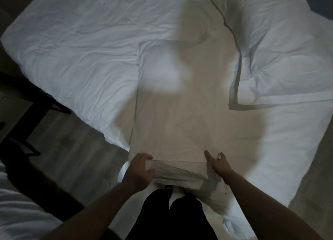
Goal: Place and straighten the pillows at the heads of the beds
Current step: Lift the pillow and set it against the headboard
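Note:
A white pillow (173, 117) in its case lies lengthwise on the bed (75, 46), its open end toward me at the mattress edge. My left hand (141, 169) has its fingers curled round the case's hem at the near left corner, with white cloth bunched between thumb and fingers. At the near right corner, my right hand (217, 163) rests on the pillow with its fingers stretched out. My shadow covers most of the pillow.
A white duvet (273, 63) with a grey stripe border lies folded back on the right of the bed. Dark furniture (23, 102) stands on the floor at left. A second bed's white cover (19, 214) shows at lower left. My dark trousers (173, 214) are against the mattress.

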